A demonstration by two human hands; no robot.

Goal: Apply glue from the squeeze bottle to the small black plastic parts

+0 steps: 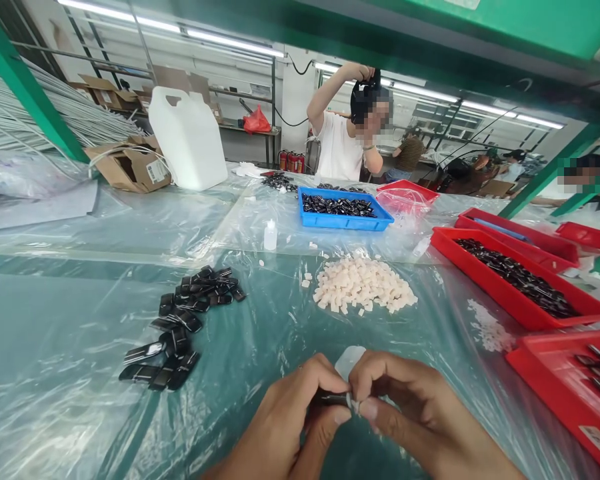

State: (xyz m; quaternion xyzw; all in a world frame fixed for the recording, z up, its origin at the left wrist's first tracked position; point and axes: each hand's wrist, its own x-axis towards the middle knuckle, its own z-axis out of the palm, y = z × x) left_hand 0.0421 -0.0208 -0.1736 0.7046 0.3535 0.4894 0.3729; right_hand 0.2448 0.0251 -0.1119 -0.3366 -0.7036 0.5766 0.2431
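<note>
Close to the table's near edge, my left hand [300,413] grips a small glossy black piece [334,399] between thumb and fingers. My right hand [410,407] pinches a tiny pale bit [354,404] at the black piece's right end; its exact shape is mostly hidden by the fingertips. Just behind the fingers lies a translucent whitish object [350,360], partly covered by my right hand. Beyond my hands is a heap of small cream-coloured pieces [365,283]. To the left, a loose pile of glossy black pieces [180,333] rests on the plastic sheet.
A blue tray [347,222] of black parts stands farther back, behind a small white bottle [271,235]. Red trays [500,313] line the right side. A white jug [190,143] and cardboard box [130,167] stand at back left. Across the table is another person [340,143].
</note>
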